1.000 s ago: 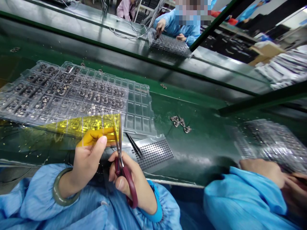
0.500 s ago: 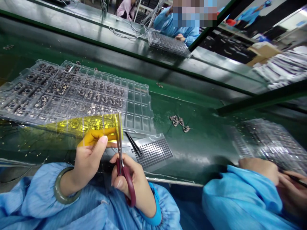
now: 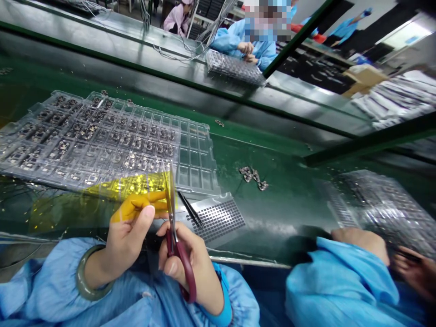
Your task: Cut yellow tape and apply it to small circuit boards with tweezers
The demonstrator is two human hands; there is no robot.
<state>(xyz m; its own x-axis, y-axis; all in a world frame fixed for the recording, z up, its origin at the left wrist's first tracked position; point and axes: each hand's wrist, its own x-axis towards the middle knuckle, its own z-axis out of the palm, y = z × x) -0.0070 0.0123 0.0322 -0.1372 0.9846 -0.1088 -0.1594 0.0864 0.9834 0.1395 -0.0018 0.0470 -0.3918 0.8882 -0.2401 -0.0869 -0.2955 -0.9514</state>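
My left hand (image 3: 131,227) pinches a transparent yellow film sheet (image 3: 127,185), its fingers showing through the film. Around the dark red handles of a pair of scissors (image 3: 173,222) my right hand (image 3: 190,254) is closed. The blades point up at the film's right edge; whether they are cutting through it I cannot tell. Behind the film lies a clear plastic tray (image 3: 197,169) with small circuit boards (image 3: 127,138) in many of its compartments. Black tweezers (image 3: 190,208) rest on a sheet of small dark squares (image 3: 220,218), just right of the scissors.
Several small parts (image 3: 252,176) lie on the green bench (image 3: 272,204) to the right. A co-worker's blue sleeve (image 3: 340,281) and hands are at far right, near another tray (image 3: 388,204). Across a metal ledge, another person (image 3: 235,38) handles a tray (image 3: 235,67).
The view has shifted slightly. The yellow film hangs differently at its left part. My hands keep their hold on film and scissors. The person opposite has brought both hands together above their tray.
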